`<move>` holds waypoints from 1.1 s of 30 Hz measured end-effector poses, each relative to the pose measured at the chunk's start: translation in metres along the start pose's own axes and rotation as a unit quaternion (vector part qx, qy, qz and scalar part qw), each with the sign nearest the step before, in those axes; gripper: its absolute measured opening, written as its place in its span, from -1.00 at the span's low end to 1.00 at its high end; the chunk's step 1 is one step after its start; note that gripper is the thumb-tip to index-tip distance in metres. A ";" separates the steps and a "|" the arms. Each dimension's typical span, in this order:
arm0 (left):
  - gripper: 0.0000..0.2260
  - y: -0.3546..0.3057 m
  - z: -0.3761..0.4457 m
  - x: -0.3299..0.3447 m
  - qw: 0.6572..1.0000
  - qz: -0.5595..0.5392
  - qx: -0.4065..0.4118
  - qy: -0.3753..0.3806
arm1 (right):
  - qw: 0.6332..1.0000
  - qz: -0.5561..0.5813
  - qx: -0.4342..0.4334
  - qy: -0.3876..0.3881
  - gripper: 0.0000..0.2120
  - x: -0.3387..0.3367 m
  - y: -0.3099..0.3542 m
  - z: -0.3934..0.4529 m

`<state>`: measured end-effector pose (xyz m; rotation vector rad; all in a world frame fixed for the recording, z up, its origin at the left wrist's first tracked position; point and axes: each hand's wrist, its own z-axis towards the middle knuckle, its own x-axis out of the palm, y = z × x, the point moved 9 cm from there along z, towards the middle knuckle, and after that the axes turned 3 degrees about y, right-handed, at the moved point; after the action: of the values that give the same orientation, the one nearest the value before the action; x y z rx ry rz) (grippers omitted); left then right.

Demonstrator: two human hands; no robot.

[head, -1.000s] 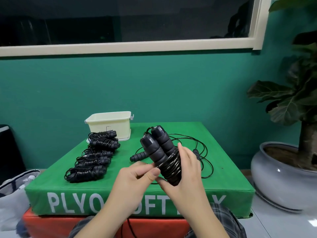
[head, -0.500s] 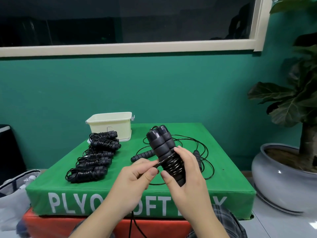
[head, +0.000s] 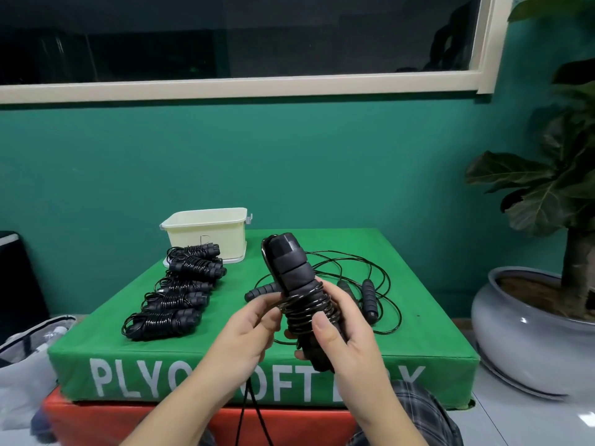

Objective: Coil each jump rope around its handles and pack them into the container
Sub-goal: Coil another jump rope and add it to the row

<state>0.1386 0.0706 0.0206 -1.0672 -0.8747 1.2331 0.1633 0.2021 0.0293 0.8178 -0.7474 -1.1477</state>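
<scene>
My right hand [head: 346, 336] grips a pair of black jump rope handles [head: 291, 272] held upright, with thin black cord wound around their lower half. My left hand [head: 248, 329] pinches the loose cord beside the coil; the rest of that cord hangs down between my knees. An uncoiled jump rope [head: 367, 294] lies spread on the green plyo box [head: 418, 333] behind my hands. Several coiled ropes [head: 174, 297] lie in a row on the box's left side. The cream container [head: 209, 233] stands at the back left.
A red box [head: 128, 420] sits under the green one. A large grey pot with a plant [head: 528, 333] stands on the floor at the right. A bag [head: 29, 349] lies at the left. The green wall is close behind.
The handles have turned more upright in my right hand, and my left hand has carried the cord around them, adding to the coil.
</scene>
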 end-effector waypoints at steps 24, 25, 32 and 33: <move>-0.90 -0.027 -0.010 -0.016 0.996 0.038 0.059 -0.063 | 0.986 -0.140 -0.077 -0.056 -0.71 -0.011 0.017 0.002; -0.90 -0.026 -0.010 -0.016 0.994 0.066 0.058 -0.068 | 0.977 -0.170 -0.105 -0.072 -0.72 -0.014 0.022 0.001; -0.76 -0.031 -0.015 -0.007 0.990 0.123 0.045 -0.051 | 0.965 -0.235 -0.064 -0.095 -0.74 -0.024 0.016 0.006; -0.77 -0.030 -0.014 -0.008 0.990 0.120 0.048 -0.051 | 0.965 -0.244 -0.046 -0.086 -0.69 -0.023 0.013 0.006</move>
<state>0.1598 0.0605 0.0453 -1.0607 -0.7712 1.5259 0.1585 0.2259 0.0414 0.8566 -0.6439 -1.7003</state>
